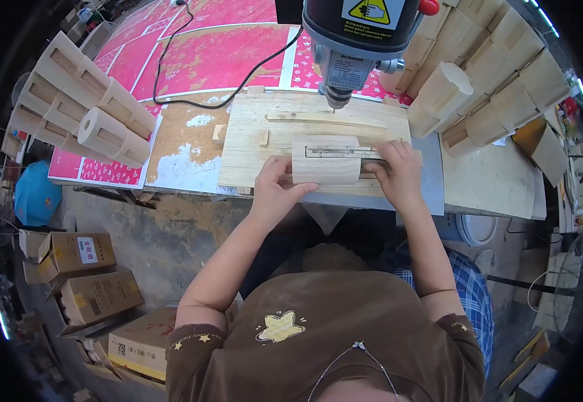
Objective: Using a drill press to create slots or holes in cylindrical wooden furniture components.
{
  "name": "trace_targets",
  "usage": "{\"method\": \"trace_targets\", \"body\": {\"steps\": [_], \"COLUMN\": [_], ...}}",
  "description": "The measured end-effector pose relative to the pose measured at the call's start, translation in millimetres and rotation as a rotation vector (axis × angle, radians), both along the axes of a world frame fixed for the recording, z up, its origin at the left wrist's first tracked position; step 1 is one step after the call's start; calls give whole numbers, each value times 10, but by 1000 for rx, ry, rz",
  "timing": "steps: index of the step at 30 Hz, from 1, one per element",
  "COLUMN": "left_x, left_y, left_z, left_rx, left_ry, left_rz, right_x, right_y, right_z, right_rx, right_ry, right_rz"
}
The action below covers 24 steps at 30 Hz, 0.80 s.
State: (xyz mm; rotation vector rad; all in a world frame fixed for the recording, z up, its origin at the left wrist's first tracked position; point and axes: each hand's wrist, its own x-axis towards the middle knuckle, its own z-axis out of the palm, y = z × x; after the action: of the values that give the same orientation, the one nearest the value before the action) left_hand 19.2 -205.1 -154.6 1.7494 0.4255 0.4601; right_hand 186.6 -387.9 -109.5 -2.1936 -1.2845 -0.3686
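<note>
Drill [345,67] overhangs board [244,151] — strip [325,120] behind wooden piece [325,169].

cylinder [325,170]: pale beige | table covering [224,57]: pink, white-patterned | shirt [351,305]: brown

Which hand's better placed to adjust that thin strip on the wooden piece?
Probably the right hand: it's at the right end of the thin strip; the left hand holds the wooden piece.

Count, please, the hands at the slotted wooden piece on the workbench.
2. The left hand is at the left end of the slotted wooden piece, the right hand at its right end. No third hand shows there.
</note>
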Motion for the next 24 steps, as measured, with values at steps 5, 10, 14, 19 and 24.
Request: {"method": "trace_targets", "body": {"steps": [5, 10, 14, 19, 24], "left_x": [81, 301, 367, 404, 364], "left_y": [87, 269, 467, 600, 629], "left_z": [-35, -184, -224, -216, -183], "left_rx": [303, 688, 739, 645, 594], "left_ry": [-13, 10, 53, -13, -86], "left_rz": [136, 277, 247, 132, 88], "right_x": [220, 363, 291, 356, 555], "right_y": [139, 428, 491, 392, 374], "right_z": [-76, -157, -146, 48, 862], "right_rx": [31, 99, 49, 130, 581], "right_ry": [-33, -92, -59, 215, 180], "right_rz": [9, -42, -89, 106, -93]}}
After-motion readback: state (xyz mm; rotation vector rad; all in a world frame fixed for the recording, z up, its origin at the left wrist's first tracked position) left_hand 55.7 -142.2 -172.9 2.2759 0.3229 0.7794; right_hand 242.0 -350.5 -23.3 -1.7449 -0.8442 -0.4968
